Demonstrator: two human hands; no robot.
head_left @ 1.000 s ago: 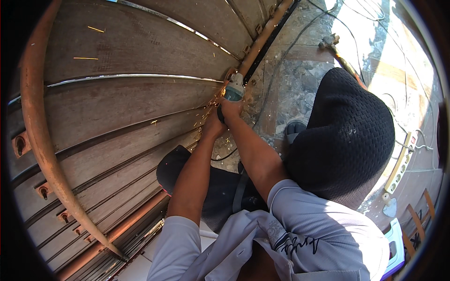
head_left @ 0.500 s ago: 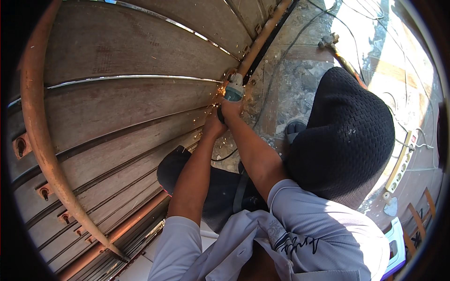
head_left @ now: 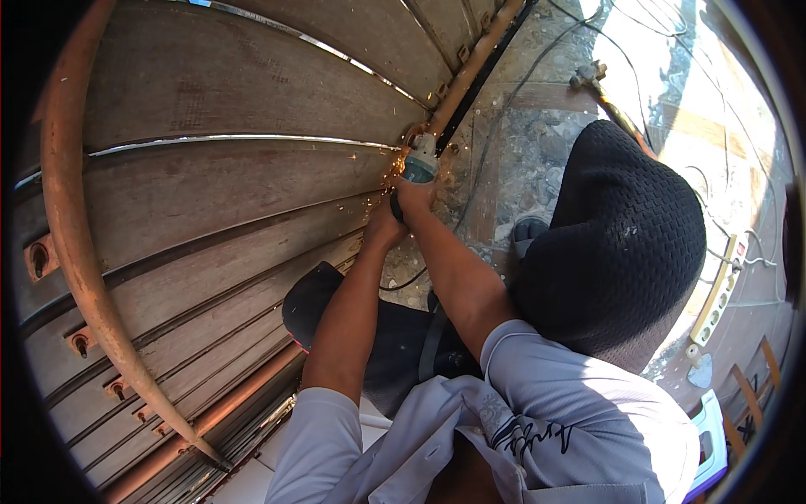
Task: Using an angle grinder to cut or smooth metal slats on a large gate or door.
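A green and grey angle grinder points away from me at the low corner of a slatted panel. Its head is against or very near a rusty brown tube along the panel's edge. Orange sparks spray leftward from its disc, whose contact point I cannot make out. My right hand wraps round the grinder's body, just behind the green part. Close beside and slightly nearer to me, my left hand is closed round the grinder's dark rear end; its fingers are partly hidden.
A cable runs over the dusty floor beside the grinder. A hammer lies beyond my right knee. At the right are a white power strip and a scraper-like blade. A curved rusty tube crosses the panel's left side.
The spark spray has shifted, with some specks farther left over the panel. Both hands and the grinder stay almost in the same place.
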